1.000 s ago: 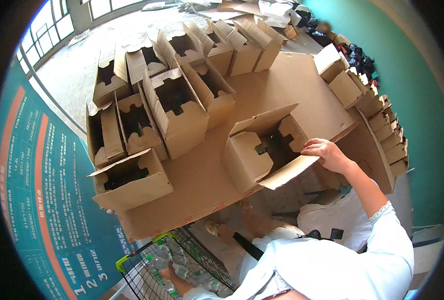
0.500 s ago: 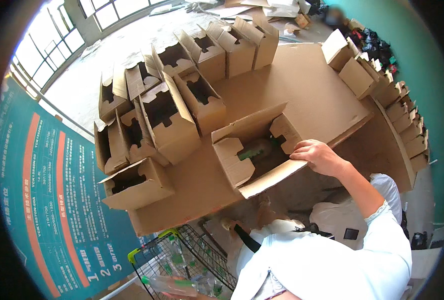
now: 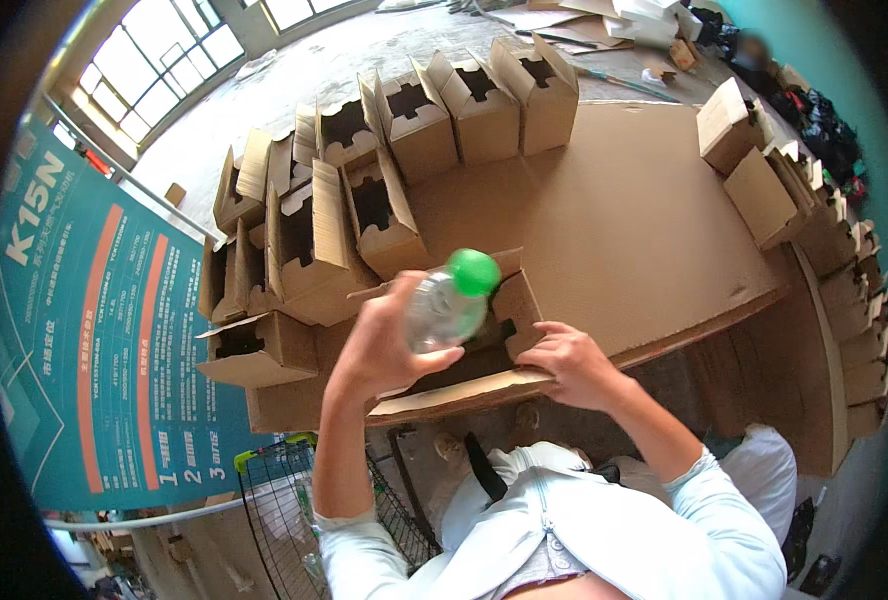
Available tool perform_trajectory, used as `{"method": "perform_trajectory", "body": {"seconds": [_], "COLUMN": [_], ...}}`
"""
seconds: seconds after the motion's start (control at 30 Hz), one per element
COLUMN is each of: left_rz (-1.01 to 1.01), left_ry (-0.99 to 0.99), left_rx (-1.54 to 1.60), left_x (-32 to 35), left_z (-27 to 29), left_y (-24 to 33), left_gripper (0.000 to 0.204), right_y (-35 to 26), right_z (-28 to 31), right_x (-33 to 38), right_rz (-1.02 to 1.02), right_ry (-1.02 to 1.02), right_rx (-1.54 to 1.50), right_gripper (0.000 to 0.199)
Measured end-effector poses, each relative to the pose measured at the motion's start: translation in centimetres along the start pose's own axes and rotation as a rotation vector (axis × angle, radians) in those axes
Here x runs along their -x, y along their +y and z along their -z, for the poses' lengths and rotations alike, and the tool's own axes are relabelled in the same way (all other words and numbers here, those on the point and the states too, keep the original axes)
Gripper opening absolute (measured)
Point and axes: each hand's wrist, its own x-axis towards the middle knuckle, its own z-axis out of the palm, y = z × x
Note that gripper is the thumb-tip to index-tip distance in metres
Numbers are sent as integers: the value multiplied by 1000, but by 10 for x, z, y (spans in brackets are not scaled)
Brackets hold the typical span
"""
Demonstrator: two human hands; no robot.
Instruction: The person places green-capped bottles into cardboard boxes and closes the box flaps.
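My left hand (image 3: 382, 340) is raised over the near edge of the cardboard-covered table (image 3: 654, 230) and holds a clear plastic bottle with a green cap (image 3: 451, 299). The bottle hangs tilted above an open cardboard box (image 3: 509, 300) that stands at the table's front. My right hand (image 3: 567, 362) rests on the front flap (image 3: 464, 390) of that box and presses it down. The inside of the box is mostly hidden behind the bottle and my left hand.
Several open cardboard boxes (image 3: 314, 240) stand in rows across the left and back of the table. More folded boxes (image 3: 764, 195) are stacked along the right. A wire cart with a green handle (image 3: 284, 500) stands below left, beside a teal banner (image 3: 94, 330).
My left hand has come up from below with the green-capped bottle and now holds it over the box. My right hand has stayed on the box's front flap.
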Motion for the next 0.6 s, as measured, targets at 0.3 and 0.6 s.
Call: {"method": "perform_trajectory", "body": {"seconds": [0.3, 0.6], "left_rz": [237, 270], "left_ry": [-640, -18], "left_rx": [-106, -90], "left_x": [-14, 97], "left_z": [-16, 7], "left_y": [-34, -18], "left_gripper": [37, 63], "right_y": [7, 11], "right_z": [-10, -6], "right_x": [-5, -14], "right_rz": [73, -110], "right_ry": [84, 301], "right_rx": [-44, -214], "right_gripper": [19, 42]}}
